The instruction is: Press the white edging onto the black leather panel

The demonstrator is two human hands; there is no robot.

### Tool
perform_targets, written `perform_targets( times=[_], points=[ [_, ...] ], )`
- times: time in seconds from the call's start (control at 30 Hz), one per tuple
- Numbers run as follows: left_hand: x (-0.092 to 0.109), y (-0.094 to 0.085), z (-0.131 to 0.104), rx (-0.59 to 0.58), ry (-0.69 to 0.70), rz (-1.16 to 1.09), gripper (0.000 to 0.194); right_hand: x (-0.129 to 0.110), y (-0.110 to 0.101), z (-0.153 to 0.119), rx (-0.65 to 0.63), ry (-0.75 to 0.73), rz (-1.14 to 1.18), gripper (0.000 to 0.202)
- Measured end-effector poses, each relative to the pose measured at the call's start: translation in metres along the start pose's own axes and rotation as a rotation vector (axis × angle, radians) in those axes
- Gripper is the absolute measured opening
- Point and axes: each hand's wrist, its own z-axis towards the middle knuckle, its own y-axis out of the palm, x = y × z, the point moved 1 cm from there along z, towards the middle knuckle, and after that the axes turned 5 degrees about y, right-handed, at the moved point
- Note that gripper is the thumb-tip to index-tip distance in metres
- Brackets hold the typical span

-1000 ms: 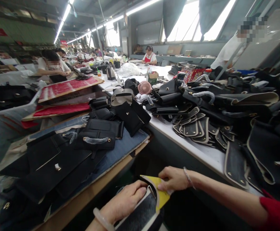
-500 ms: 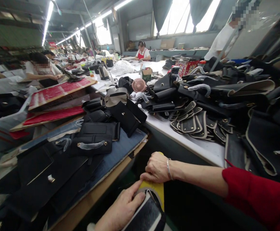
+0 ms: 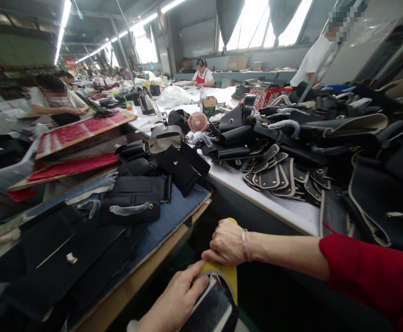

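1. Low in the view, the right hand curls its fingers down over the top edge of a stiff yellow sheet, knuckles up, gripping it; a thin bracelet circles the wrist and a red sleeve covers the forearm.
2. Below it, the left hand lies fairly flat, fingers loosely extended, fingertips pressing the curved pale rim of a dark, felt-like bag panel that the yellow sheet backs.
3. Both sit in the gap between a wooden-edged bench and a white table.
4. Smooth black leather bag pieces with small gold fittings cover the bench.
5. On the table, rounded black tabs with pale edges fan out beside heaped bags.
6. Farther off stands a small pink fan, with other workers seated beyond.
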Motion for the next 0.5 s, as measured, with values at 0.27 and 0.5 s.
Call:
perform_targets(
  times=[0.27,0.5],
  points=[
    [0.0024,0.0011,-0.0007,-0.014,-0.02,0.078,0.032,-0.0057,-0.0018,-0.0063,-0.019,0.027,-0.011,0.063],
    [0.0023,0.0019,-0.0007,-0.013,-0.008,0.106,0.032,-0.0105,-0.0023,-0.0105,-0.044,0.066,-0.016,0.063]
  ],
)
